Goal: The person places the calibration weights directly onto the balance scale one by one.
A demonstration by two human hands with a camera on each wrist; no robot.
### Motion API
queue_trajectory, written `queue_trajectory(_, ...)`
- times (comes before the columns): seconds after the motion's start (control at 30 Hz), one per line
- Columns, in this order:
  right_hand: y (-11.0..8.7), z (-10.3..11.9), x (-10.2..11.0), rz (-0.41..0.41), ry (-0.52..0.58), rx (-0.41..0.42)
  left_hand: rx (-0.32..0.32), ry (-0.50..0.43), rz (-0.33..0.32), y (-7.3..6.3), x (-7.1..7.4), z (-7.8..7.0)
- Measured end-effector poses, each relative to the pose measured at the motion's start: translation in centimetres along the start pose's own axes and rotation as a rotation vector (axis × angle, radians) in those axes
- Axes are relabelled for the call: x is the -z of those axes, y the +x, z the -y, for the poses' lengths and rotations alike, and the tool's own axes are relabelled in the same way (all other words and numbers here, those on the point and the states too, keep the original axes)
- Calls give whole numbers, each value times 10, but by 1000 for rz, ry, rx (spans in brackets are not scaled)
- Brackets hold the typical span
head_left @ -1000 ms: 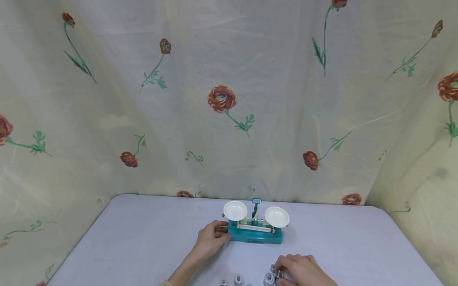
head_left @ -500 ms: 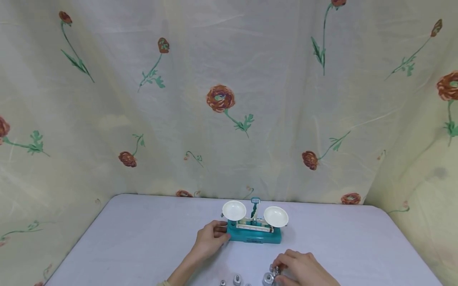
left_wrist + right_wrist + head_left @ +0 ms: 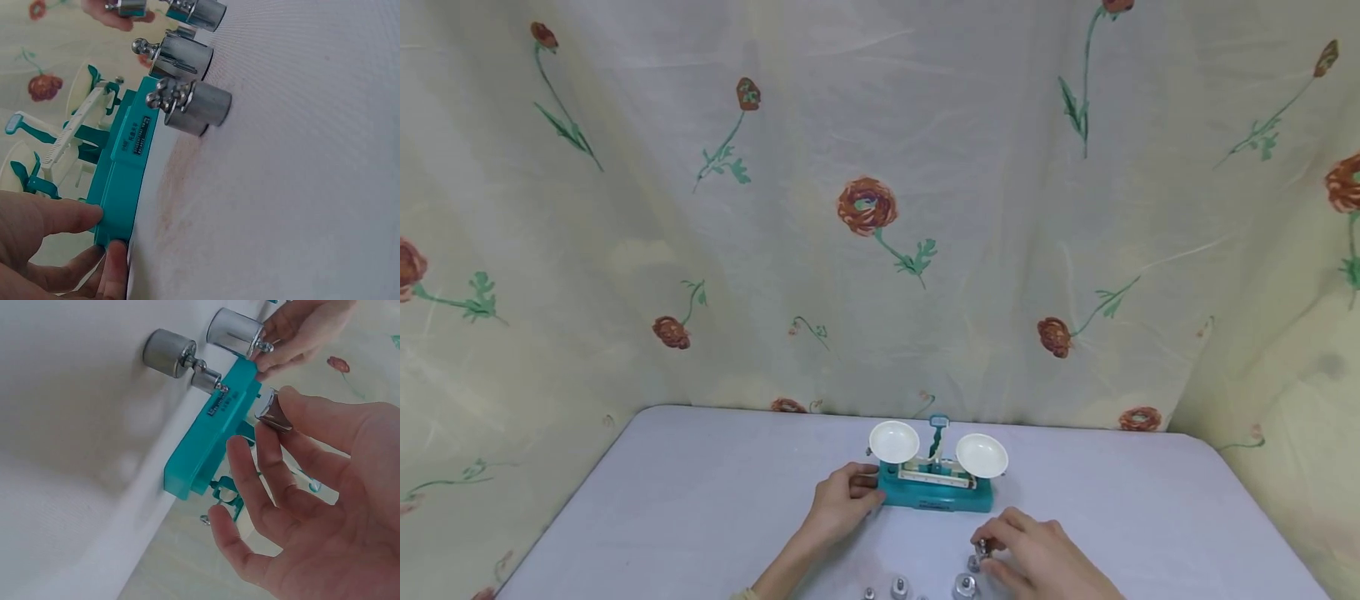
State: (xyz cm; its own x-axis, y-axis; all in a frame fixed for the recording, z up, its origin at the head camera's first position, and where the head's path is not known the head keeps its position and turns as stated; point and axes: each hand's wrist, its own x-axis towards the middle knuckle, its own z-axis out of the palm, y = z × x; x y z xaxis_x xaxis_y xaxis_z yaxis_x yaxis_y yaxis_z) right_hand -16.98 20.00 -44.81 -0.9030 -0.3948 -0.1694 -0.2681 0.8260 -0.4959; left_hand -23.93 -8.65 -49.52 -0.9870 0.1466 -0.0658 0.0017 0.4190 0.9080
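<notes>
A teal balance scale with two white pans stands on the table. My left hand holds the left end of its base, thumb on the near side and fingers round the end. In front of the scale, my right hand pinches a small silver weight between thumb and fingertips, raised off the table in the right wrist view. The other fingers are spread. Below that hand stand a small weight and a larger knobbed weight.
Farther left along the near part of the table stand another weight and a smaller one. The table has a pale cover. A flowered curtain hangs behind it and along both sides.
My right hand has lifted the small weight from beside the larger one and moved slightly forward, towards the scale. My left hand stays on the base.
</notes>
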Motion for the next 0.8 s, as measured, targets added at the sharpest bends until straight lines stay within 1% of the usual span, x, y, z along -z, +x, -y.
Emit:
queue_trajectory(0.1,-1,2,4,-22,20,-42,-3,-7,3,0,0,0)
queue_trajectory(0.17,-2,4,6,-54,26,-73,-1,-11,4,0,-1,0)
queue_trajectory(0.4,-6,15,10,-247,-37,-91,2,-9,-7,-1,-2,-1)
queue_trajectory(0.47,-6,19,12,-282,-30,-112,-1,-6,-6,-1,-2,-1)
queue_trajectory(0.53,-6,21,14,-320,-29,-115,-1,-8,-4,-2,-2,-1)
queue_trajectory(0.63,-5,26,17,-386,-43,-91,2,-9,-8,-2,-2,-2)
queue_trajectory(0.8,0,31,19,-516,-78,-24,13,1,-15,-1,-1,-1)
